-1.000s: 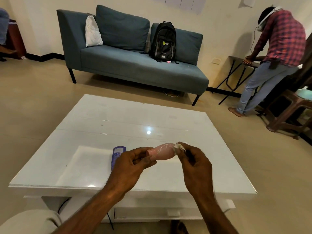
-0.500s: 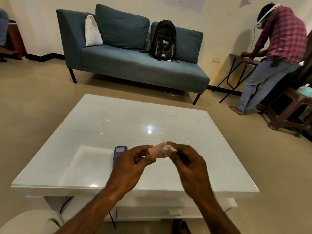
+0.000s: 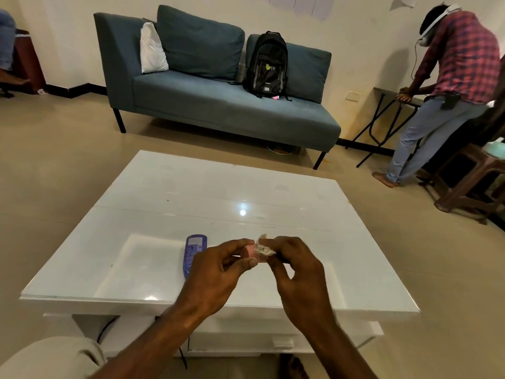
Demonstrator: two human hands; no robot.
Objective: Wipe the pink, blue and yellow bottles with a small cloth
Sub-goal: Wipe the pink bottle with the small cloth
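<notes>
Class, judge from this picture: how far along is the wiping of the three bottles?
Done: nothing shows as finished. In hand: the left hand grips the pink bottle while the right hand pinches the small cloth against it. Left: the blue bottle lies on the white table, not held; no yellow bottle is in view.

Above the near edge of the white worktop (image 3: 246, 187), the left grip (image 3: 216, 272) holds one end of the pink bottle (image 3: 247, 252) between thumb and fingers. The right grip (image 3: 297, 272) pinches a small cloth (image 3: 263, 248) against the bottle and hides most of it. The bottle seems to lie level. A blue bottle (image 3: 194, 248) lies flat on the worktop, just left of the left grip. Beyond stands a sofa (image 3: 218, 110) with a backpack (image 3: 266, 64) on it. A person (image 3: 461, 58) stands bent forward at far right.
</notes>
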